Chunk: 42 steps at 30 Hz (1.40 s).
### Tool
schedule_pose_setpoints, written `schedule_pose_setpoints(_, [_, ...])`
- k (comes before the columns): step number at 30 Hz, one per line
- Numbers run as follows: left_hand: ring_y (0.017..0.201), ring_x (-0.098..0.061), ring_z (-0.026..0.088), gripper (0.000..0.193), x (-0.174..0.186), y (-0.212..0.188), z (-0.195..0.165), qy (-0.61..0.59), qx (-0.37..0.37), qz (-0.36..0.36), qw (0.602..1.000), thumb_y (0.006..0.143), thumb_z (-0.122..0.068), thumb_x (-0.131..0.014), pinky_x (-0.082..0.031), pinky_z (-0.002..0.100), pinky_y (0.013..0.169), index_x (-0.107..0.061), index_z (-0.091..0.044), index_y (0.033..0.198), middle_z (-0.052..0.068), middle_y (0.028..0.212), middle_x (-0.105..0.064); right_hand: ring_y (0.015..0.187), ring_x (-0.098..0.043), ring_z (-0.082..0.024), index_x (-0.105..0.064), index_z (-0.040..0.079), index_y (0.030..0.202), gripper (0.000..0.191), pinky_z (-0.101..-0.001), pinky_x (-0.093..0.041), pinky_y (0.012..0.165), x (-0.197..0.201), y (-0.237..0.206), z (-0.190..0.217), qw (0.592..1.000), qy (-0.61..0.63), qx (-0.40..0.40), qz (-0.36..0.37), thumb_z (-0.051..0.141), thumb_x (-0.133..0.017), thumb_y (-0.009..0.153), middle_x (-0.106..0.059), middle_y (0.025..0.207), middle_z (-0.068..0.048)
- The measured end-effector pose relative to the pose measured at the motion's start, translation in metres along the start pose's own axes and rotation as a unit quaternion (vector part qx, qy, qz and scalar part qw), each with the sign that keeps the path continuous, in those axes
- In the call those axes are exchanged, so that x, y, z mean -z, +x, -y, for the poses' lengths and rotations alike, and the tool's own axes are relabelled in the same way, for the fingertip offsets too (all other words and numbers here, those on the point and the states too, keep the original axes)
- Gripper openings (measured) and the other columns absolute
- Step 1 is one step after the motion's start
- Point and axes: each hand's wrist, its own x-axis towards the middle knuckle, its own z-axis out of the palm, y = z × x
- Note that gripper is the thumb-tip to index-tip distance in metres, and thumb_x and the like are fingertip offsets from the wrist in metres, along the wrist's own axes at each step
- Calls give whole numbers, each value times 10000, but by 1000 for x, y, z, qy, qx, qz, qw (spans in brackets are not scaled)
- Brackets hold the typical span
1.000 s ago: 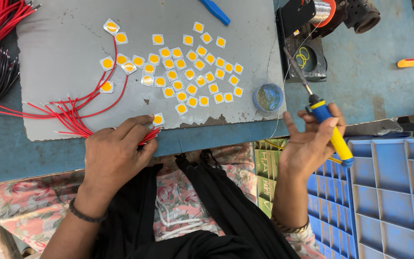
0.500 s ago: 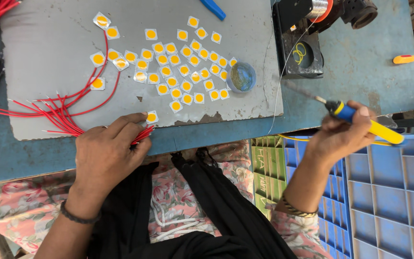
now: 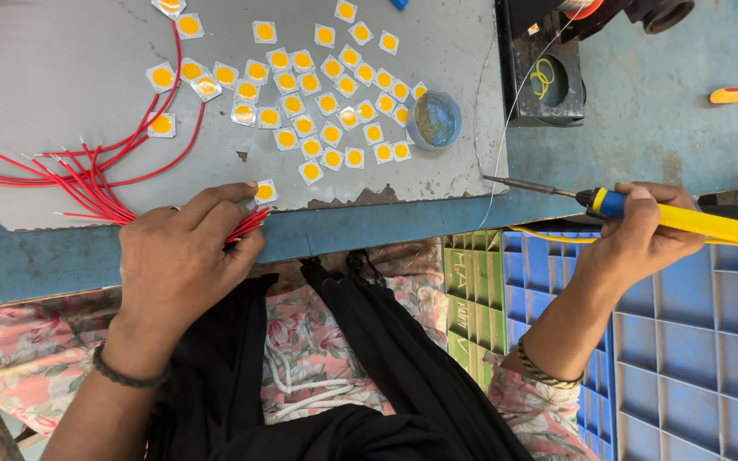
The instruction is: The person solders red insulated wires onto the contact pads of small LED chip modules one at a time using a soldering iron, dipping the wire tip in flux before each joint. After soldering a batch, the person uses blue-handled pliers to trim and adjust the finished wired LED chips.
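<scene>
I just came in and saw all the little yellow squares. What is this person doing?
A person sits at a blue bench. Their left hand pinches a bunch of thin red wires at the edge of a grey board. Their right hand holds a blue and yellow soldering iron, its tip off the board. Many small yellow squares lie spread on the board beside a little round tin.

Left hand lies palm down, fingers curled in a closed pinch, a dark band on its wrist. Right hand (bangle on the wrist) reaches forward, its grip closed, forearm angled upward.
</scene>
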Motion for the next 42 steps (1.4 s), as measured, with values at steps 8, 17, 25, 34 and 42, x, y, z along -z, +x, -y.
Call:
schedule_pose_setpoints(8, [583,-613,227,152,0,-1,1,0,0,3,1000,838,-214,-783,-492,354,571,-715,-97,908,-48,1118,-760,547,-425,-83,-639,-59,909,156,-229,-333,510,3,-1,-2,1000,-11,7,16,75,-626,988,-577,737,-71])
schedule_pose_setpoints(17, [592,-619,221,148,1,-2,2,-9,-9,-1,1000,836,-202,-779,-490,350,565,-713,-90,908,-43,1123,-760,570,-456,-90,-634,-52,911,125,-229,-348,510,0,2,-3,1000,1,-7,13,56,-630,973,-651,822,-112])
schedule_pose_setpoints(25, [591,-621,216,158,2,-2,3,-6,-11,0,1000,831,-210,-779,-488,349,558,-711,-85,901,-44,1132,-758,576,-452,-99,-634,-72,908,147,-235,-356,532,1,1,-2,999,8,1,36,46,-643,995,-660,817,-144])
schedule_pose_setpoints(34, [597,-626,219,159,2,-2,3,-7,-8,2,1000,830,-209,-778,-495,350,566,-713,-87,908,-42,1129,-757,553,-427,-107,-622,-84,894,141,-242,-348,533,6,-2,-5,998,2,48,51,43,-646,951,-550,729,-83])
schedule_pose_setpoints(42, [587,-620,219,157,2,-2,3,-7,-5,3,1000,831,-209,-779,-491,350,561,-710,-88,904,-45,1131,-760,541,-431,-108,-628,-80,924,135,-246,-359,530,8,-1,-11,998,4,42,51,51,-657,945,-526,699,-66])
